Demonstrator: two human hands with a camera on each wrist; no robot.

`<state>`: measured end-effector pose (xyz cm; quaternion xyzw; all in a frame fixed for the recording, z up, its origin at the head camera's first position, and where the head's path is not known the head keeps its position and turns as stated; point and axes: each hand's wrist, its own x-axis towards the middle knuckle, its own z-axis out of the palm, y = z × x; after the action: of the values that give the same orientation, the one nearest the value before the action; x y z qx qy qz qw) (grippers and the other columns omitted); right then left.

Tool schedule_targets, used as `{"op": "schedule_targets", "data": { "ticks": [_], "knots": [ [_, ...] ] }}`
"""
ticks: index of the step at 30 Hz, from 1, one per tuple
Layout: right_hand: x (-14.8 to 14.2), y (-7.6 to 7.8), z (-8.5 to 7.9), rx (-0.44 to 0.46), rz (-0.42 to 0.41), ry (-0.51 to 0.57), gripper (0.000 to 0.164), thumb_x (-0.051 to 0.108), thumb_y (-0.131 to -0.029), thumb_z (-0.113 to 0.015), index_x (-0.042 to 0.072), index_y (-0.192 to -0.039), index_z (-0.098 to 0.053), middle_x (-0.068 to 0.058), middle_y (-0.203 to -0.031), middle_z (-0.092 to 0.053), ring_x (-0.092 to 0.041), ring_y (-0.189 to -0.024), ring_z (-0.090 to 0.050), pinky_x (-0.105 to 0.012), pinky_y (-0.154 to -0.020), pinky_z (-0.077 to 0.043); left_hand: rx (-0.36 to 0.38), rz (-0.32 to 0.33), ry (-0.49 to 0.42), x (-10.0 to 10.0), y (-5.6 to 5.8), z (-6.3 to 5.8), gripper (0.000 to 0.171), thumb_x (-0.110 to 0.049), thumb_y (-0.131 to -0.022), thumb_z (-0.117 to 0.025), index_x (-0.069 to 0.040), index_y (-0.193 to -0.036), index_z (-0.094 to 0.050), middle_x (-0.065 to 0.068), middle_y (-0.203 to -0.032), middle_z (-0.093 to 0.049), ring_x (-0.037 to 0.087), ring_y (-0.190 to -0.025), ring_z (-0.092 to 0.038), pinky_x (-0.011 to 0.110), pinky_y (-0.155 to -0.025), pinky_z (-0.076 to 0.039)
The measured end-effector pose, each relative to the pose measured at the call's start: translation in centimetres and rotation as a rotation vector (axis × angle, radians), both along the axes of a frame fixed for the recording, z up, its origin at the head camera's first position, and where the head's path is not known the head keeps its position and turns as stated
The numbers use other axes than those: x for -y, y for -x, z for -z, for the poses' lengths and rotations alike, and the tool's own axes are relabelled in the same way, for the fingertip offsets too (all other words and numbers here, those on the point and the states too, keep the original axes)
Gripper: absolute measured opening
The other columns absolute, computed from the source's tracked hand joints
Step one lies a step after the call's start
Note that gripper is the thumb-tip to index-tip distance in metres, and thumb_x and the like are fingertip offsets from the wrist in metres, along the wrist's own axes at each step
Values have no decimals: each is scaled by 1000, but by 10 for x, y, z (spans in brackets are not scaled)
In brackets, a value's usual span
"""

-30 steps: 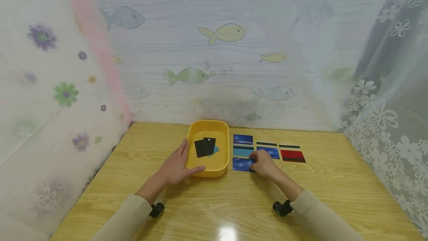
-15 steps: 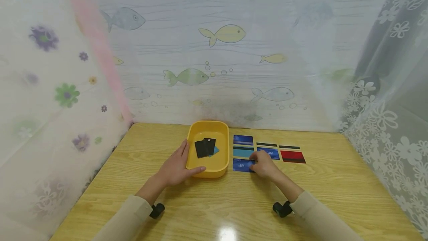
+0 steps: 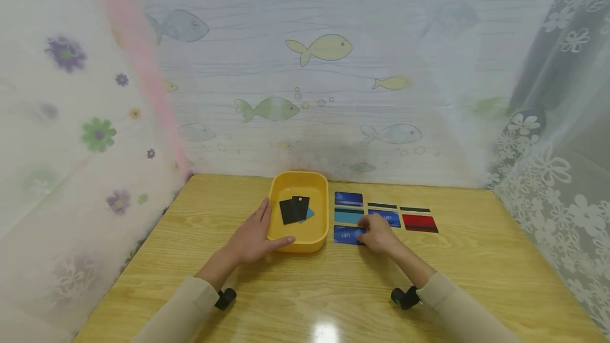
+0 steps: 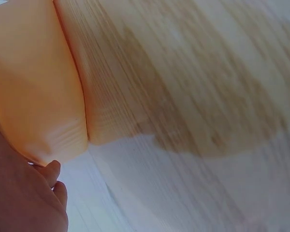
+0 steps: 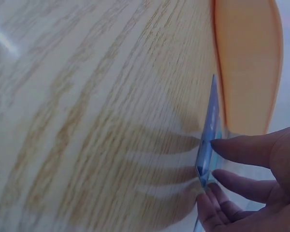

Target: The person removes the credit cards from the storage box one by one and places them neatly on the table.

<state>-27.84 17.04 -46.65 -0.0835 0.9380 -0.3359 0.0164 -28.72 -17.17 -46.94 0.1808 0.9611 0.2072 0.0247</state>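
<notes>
VIP card [image 3: 347, 235], the near blue one, is on the table [image 3: 305, 290] beside the yellow bin [image 3: 305, 248]; right hand [image 3: 378, 233] pinching the card's edge, left hand [image 3: 248, 236] spread against the bin. Probably light, stiff, kinda slippery; grab edges.

Right hand [image 5: 261, 188] with fingertips on a blue card [image 5: 210, 118] (nearly edge-on), orange tub [image 5: 246, 63] behind, wood-grained tabletop [image 5: 82, 92]

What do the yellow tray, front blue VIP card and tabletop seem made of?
Yellow tray: probably plastic, soft sheen, moulded rounded corners.
Front blue VIP card: likely plastic, thin, slightly glossy, catching light in the right-wrist view.
Tabletop: glossy wood grain with a bright reflection; real wood or laminate, can't tell.
</notes>
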Motion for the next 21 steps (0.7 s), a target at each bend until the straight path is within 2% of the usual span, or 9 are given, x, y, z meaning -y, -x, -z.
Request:
{"op": "schedule_targets", "data": {
  "ticks": [8, 13, 21],
  "knots": [
    [0, -3, -10, 67, 31, 68, 35, 2, -90, -73, -10, -121, -67, -23, -123, -66, -42, -117, -60, -55, -100, -50, -4, -6, 2, 0, -1, 0, 128, -91, -81, -47, -3, -164, -6, 13, -172, -2, 37, -155, -19, 54, -122, -27],
    [0, -3, -17, 59, -8, 95, 37, 4, -92, -72, -9, -125, -65, -24, -128, -64, -45, -121, -57, -56, -99, -50, 3, -9, 6, 0, -2, -2, 128, -91, -81, -47, -3, -164, -6, 11, -172, 1, 38, -155, -20, 54, -122, -27],
    [9, -7, -29, 64, -81, 157, 41, 7, -94, -71, -7, -132, -62, -25, -133, -60, -43, -120, -56, -53, -93, -54, -3, -5, 1, 0, -2, -3, 127, -91, -81, -47, -2, -164, -7, 13, -172, -1, 37, -155, -21, 53, -122, -27]
  ]
}}
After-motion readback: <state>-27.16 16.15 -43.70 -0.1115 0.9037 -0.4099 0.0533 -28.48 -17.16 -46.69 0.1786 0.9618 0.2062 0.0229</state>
